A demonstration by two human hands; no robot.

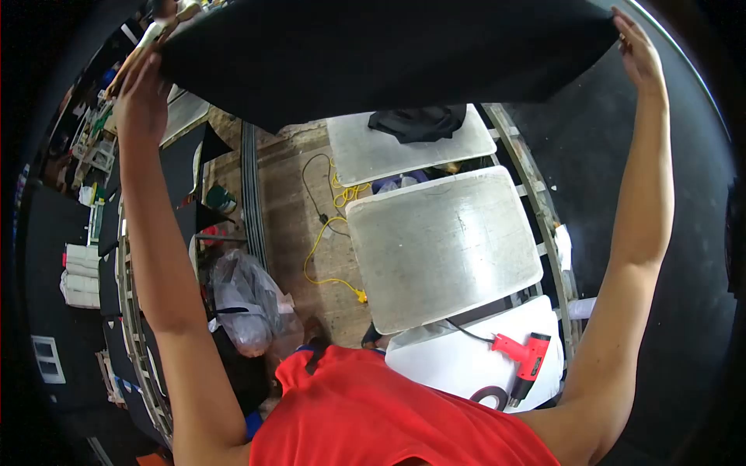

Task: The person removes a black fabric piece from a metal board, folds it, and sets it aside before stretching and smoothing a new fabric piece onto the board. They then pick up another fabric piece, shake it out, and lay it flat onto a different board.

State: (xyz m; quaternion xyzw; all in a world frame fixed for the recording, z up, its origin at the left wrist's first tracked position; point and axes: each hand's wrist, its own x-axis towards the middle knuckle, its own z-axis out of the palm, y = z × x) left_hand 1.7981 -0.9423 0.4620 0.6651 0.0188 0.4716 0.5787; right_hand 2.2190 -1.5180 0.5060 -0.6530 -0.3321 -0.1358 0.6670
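Note:
A large black sheet [373,54] is stretched between my raised hands across the top of the view. My left hand [144,97] is at its left edge, fingers pressed against it. At its right corner, my right hand [639,53] has its fingertips closed on the edge. Below the sheet lies a grey metal-topped board [443,248] with rounded corners. Another such board [412,159] is beyond it, with a bundled black cloth [420,123] on top.
A red heat gun [524,361] and a black tape roll [489,398] rest on a white board [435,361] near my body. Yellow cord [315,248] trails over the floor. Plastic bags [245,299] stand at left. A long black surface [598,186] is at right.

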